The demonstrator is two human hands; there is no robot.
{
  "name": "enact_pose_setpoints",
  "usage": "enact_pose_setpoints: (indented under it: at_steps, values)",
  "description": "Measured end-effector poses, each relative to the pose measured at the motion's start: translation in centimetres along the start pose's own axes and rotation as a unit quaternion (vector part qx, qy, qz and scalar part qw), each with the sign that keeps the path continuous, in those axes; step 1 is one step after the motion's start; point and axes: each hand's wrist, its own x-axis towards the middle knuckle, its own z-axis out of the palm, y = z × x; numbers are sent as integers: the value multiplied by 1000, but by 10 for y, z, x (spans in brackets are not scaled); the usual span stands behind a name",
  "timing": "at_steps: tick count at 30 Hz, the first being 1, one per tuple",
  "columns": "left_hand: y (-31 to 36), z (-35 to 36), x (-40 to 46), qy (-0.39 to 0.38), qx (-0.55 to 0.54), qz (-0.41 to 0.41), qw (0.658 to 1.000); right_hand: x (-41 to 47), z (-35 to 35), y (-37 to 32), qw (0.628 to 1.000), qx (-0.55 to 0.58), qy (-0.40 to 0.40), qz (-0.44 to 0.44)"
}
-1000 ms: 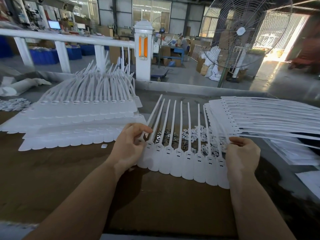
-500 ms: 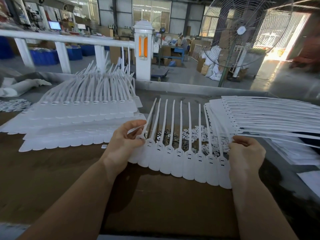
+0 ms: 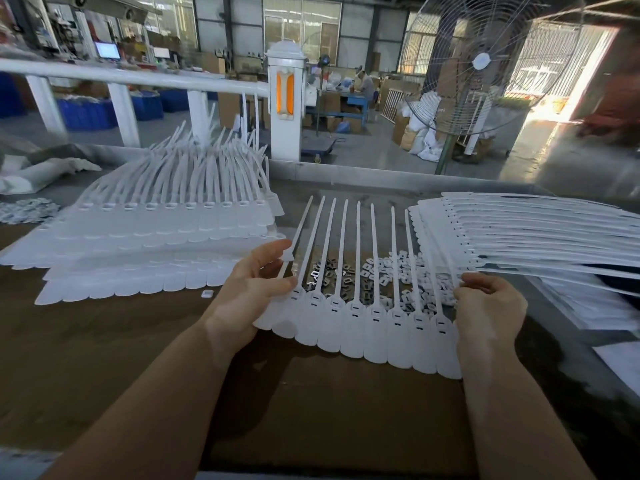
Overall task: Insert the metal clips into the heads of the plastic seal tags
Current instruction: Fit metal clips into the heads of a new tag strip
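Open tabletop only in front; tags hem in both sides.

Bare brown tabletop (image 3: 145,358) lies near the person, below the held strip of tags (image 3: 360,327). The left tag stack (image 3: 145,237) and right tag stack (image 3: 519,230) flank a narrow middle lane, itself covered by the clip pile (image 3: 381,271) and crossed by the strip's upright tails. A white railing (image 3: 138,77) closes the far edge.

Both hands (image 3: 374,299) hold a strip of seal tags (image 3: 367,327) above metal clips (image 3: 377,275).
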Motion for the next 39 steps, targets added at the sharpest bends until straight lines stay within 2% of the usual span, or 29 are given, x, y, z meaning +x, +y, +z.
enact_pose_setpoints:
  at_steps: [18,21,32,39]
  values:
    - [-5,4,5,79,100,7,992,-1,2,-1,1000,1,7,8]
    - [-4,5,4,70,108,13,992,-2,2,-1,1000,0,10,8]
    - [-2,4,1,4,242,52,969,-3,2,-1,1000,-10,28,-7]
    - [-2,2,0,-8,226,69,972,-1,1,0,999,-5,30,-8]
